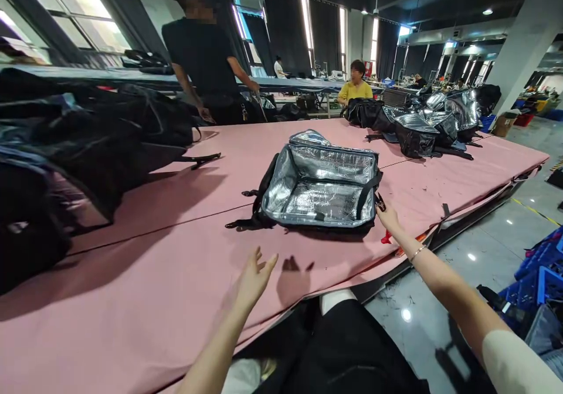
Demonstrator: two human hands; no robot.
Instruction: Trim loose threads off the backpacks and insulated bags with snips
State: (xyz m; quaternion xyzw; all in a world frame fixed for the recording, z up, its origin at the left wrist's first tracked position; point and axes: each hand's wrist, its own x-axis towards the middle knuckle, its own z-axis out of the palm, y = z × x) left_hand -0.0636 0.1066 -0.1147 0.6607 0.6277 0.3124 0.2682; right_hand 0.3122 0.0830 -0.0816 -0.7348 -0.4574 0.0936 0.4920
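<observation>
A black bag [329,192] with a silver foil lining lies on the pink-covered table [185,277], its mouth turned up and toward me. Black straps and buckles stick out from its left side. My left hand [255,277] hovers over the table in front of the bag, fingers apart, touching nothing. At the bag's right end is my right hand [387,213], its fingers near small black scissors [380,202]; the fingers look curled around them. A red scrap [386,237] lies beneath my right wrist.
Dark bags are heaped at the left [101,142]. More foil-lined bags [422,124] are piled at the back right. One person [202,60] stands behind the table, another in yellow [355,89] is farther back. Blue crates [541,265] stand on the floor at right.
</observation>
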